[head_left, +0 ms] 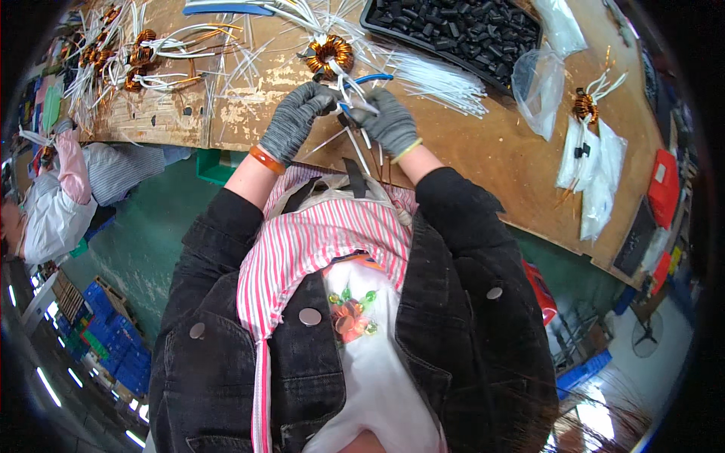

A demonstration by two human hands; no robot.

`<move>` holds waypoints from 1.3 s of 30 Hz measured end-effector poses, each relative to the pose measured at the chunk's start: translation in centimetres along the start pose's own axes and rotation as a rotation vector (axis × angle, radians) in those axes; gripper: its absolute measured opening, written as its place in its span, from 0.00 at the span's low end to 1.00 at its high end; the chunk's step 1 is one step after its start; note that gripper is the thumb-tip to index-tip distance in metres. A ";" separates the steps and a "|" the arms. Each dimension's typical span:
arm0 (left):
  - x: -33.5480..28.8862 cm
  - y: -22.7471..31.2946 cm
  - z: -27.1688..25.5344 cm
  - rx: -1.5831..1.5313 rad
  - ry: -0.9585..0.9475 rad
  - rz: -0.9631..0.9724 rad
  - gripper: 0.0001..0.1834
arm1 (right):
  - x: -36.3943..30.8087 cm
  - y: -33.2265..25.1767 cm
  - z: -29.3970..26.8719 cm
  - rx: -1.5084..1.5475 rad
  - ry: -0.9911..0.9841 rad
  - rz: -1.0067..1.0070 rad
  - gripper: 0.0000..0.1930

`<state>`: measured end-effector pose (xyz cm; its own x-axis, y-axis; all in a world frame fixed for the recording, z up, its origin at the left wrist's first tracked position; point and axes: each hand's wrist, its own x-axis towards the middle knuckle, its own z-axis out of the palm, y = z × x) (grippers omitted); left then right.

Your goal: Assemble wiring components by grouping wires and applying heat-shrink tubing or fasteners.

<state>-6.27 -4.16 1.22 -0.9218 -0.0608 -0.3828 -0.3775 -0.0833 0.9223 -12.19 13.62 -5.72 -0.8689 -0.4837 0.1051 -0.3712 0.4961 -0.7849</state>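
A copper-wound ring coil (344, 54) lies on the wooden bench ahead of me, and white wire leads run from it toward my hands. My left hand (300, 117), in a grey knit glove, is closed with its fingertips pinched at the white leads (349, 97). Close beside it, my right hand (393, 124), gloved the same way, has its fingers closed on the leads too. A blue piece (374, 78) sticks out between the hands; whether it is a tool handle or sleeving I cannot tell. Several lead ends hang below the hands at the bench edge.
A black tray (445, 53) of small black parts stands at the back right, beside a bundle of white cable ties (445, 87). More coils (141, 54) lie at left; another coil (584, 106) sits by plastic bags (596, 170). A co-worker (60, 211) is at far left.
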 end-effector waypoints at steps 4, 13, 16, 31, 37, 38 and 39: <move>-0.5 0.6 0.4 0.000 0.053 -0.030 0.11 | -0.9 0.0 -1.1 0.028 -0.545 0.351 0.22; -1.9 2.6 1.5 0.550 0.530 0.506 0.06 | -1.1 5.2 1.3 -0.028 -0.348 0.338 0.19; -4.7 5.2 2.9 0.679 0.300 0.754 0.06 | -0.7 3.9 0.1 -0.005 -0.557 0.385 0.20; -2.7 -2.9 5.9 0.512 -0.186 -0.215 0.19 | -1.0 0.2 -1.7 1.604 -0.074 0.921 0.17; -2.7 -2.2 5.2 0.906 -0.138 -0.023 0.13 | -1.4 0.1 -1.9 1.479 -0.123 0.809 0.19; -2.8 -2.0 5.1 0.907 -0.140 -0.022 0.13 | -1.4 0.6 -1.9 1.479 -0.121 0.809 0.19; -2.9 -1.8 5.1 0.989 -0.107 0.098 0.12 | -1.4 1.3 -2.0 1.449 -0.191 0.763 0.20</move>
<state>-3.39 1.28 0.92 -0.9377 0.0708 -0.3402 -0.1577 0.7856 0.5982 -12.14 16.38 -5.63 -0.6044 -0.5903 -0.5350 0.7882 -0.3452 -0.5095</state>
